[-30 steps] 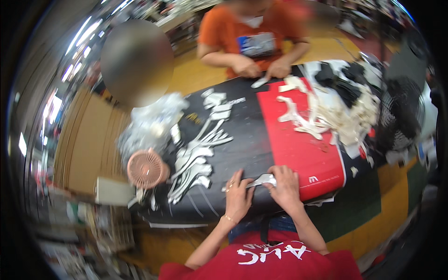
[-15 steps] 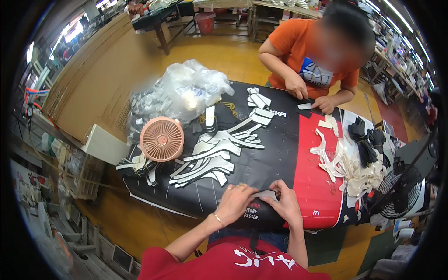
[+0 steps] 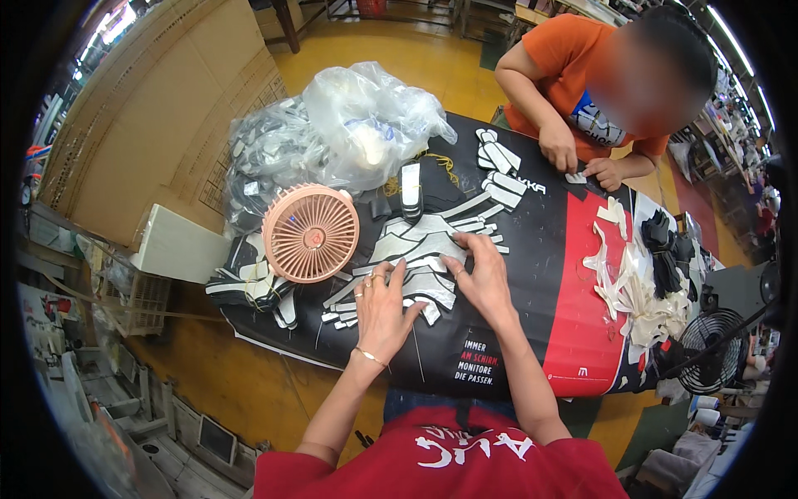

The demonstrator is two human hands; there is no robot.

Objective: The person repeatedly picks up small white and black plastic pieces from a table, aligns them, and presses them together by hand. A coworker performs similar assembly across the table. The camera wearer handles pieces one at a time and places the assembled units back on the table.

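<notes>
A spread of overlapping cut pieces [image 3: 407, 241], whitish with black edges, lies on the black part of the table cover. My left hand [image 3: 382, 312] rests on the near left of these pieces, fingers stretched out and thumb apart. At their right side is my right hand [image 3: 485, 279], its thumb and forefinger spread and their tips touching the pieces. Neither hand visibly grips a piece, though the palms hide part of the pile. Just beyond, a bundle of dark pieces with a white top [image 3: 411, 187] lies beside yellow ties [image 3: 445, 169].
A pink fan [image 3: 310, 233] stands left of the pieces, before clear plastic bags [image 3: 366, 125]. Tied pieces [image 3: 253, 283] lie at the left edge. Opposite, a co-worker [image 3: 565, 100] handles a small piece. Cream scraps [image 3: 657, 308] and a black fan [image 3: 712, 349] are at right.
Both my hands have moved from the table's near edge, where they held a small pale piece, forward and left onto the spread pieces. Their fingers have opened. The view has shifted too.
</notes>
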